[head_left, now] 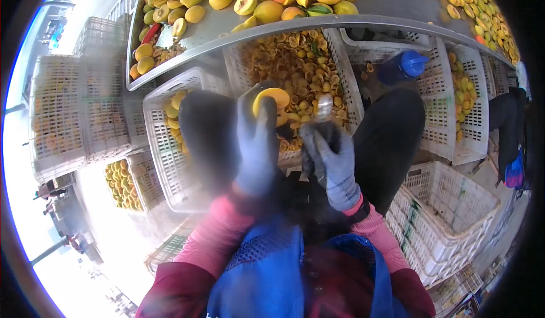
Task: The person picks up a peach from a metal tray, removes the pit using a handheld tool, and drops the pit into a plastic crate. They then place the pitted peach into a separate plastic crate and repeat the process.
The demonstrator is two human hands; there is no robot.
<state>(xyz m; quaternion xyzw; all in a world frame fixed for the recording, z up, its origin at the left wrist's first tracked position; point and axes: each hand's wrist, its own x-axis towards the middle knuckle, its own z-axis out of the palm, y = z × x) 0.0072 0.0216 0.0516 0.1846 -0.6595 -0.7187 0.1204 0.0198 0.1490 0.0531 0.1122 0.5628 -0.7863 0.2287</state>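
Note:
Both my hands wear grey-blue gloves. In my left hand [254, 142] is a yellow peach half [272, 97], gripped between thumb and fingers. My right hand [335, 162] is closed around a small tool [325, 107] with a shiny metal end pointing up; motion blurs its exact shape, perhaps a pitting spoon. The hands are apart, above a white crate [353, 93] between my knees. That crate holds many brownish-yellow peach scraps [304, 62]. Left of my left knee, a second white crate [159, 130] contains yellow peach pieces [173, 111].
A metal table [392, 8] ahead carries whole and halved peaches [269, 8], with a red-handled object [150, 34] at its left. A blue bottle [411, 63] stands under its edge. White crates [448, 216] stand at both sides. Another person's leg [508, 125] shows at right.

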